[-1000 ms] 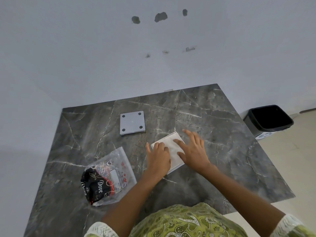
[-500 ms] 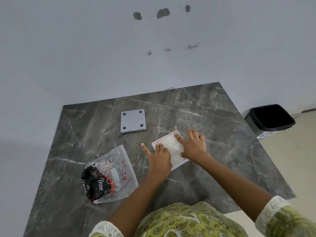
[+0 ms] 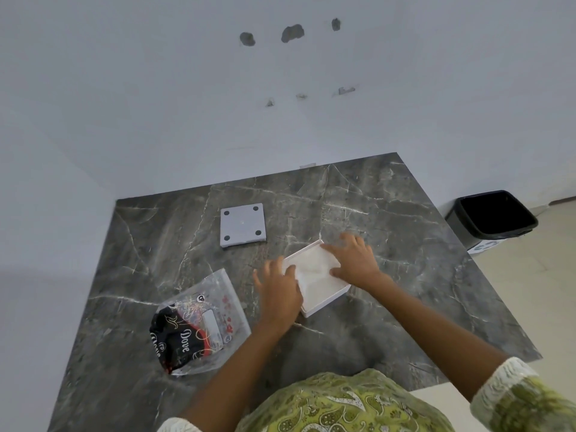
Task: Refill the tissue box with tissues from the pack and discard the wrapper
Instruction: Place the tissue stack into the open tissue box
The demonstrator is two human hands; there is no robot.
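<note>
Both hands lie flat with fingers spread: the left hand (image 3: 278,294) presses the near-left edge of the open white tissue box (image 3: 324,299), the right hand (image 3: 352,260) its far-right edge, holding nothing pinched. Tissues (image 3: 313,269) fill the box; they look soft and light, best pushed down from the corners. Nearby lie the empty wrapper (image 3: 199,322), crinkly and slippery-looking, and a grey lid (image 3: 243,225) on the dark marble table (image 3: 405,244). A black bin (image 3: 492,218) stands beside the table.

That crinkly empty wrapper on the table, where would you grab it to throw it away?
Probably pinch the wrapper by its clear, flat upper corner nearest the left hand, coming from above. That part lies loose and thin on the table, so it should bunch easily; the dark printed end looks crumpled.
</note>
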